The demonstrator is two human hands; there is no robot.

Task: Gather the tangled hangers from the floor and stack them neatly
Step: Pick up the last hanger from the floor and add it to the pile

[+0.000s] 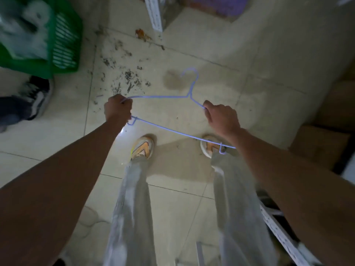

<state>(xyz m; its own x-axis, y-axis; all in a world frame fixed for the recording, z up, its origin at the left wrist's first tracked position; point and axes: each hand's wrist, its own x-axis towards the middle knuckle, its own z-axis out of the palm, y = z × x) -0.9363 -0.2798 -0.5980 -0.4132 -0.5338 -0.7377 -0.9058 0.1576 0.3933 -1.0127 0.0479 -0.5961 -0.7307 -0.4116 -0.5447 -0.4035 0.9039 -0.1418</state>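
Observation:
A thin pale-blue wire hanger (161, 96) hangs in the air above the tiled floor, its hook pointing away from me. My left hand (117, 109) is closed on the hanger's left shoulder end. My right hand (221, 117) is closed on the right shoulder wire. The hanger's bottom bar (178, 133) runs from under my left wrist down to the right, past a small clip loop near my right forearm. No other hanger shows on the floor.
A green plastic basket (63, 47) with pale cloth stands at the upper left. Another person's dark shoe (36, 96) is at the left. Dirt and debris (124, 77) lie ahead. A white slotted rack post (153, 14) stands at the top, cardboard boxes (322, 143) at the right.

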